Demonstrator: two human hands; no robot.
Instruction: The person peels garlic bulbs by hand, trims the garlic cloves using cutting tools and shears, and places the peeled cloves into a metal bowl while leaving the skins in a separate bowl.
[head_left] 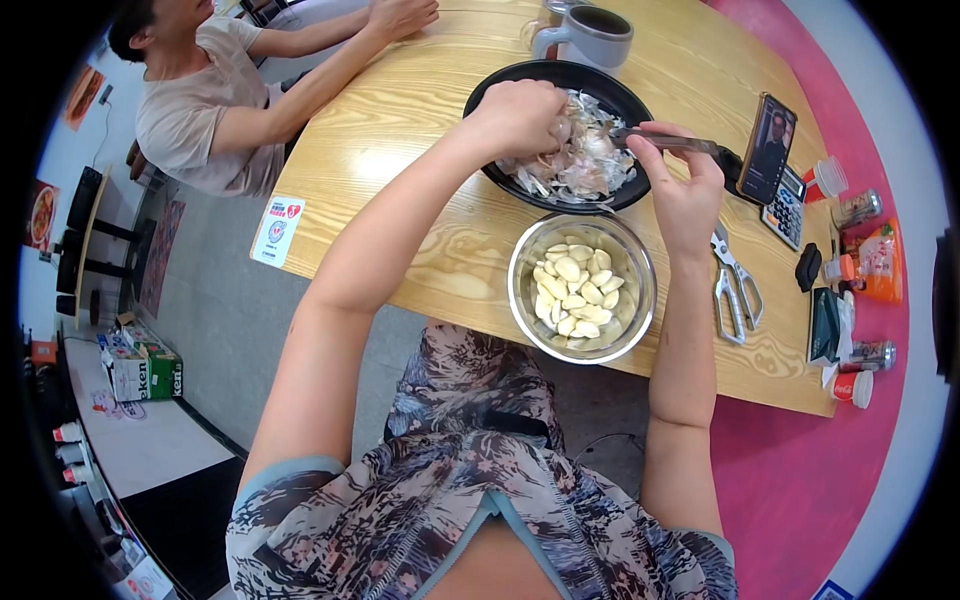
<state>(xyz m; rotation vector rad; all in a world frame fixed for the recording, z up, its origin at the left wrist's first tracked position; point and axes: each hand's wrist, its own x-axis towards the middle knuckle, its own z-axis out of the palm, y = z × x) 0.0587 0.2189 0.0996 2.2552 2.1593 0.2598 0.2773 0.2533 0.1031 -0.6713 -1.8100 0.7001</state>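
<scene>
A black oval bowl (487,78) holds a heap of papery garlic skins (585,170). My left hand (525,112) reaches into its left side with curled fingers, partly hidden among the skins, so what they grip cannot be made out. Over the bowl's right rim, my right hand (690,190) pinches a small knife (672,142) between thumb and fingers, its narrow end pointing left at the skins. Just below the bowl, near the table edge, stands a round steel bowl (640,315) with several peeled garlic cloves (577,285) in it.
A grey mug (597,40) stands behind the black bowl. To the right are a propped phone (768,150), a calculator (787,208), scissors (737,285) and several small jars along the pink wall. Another person (220,120) sits at the table's left side.
</scene>
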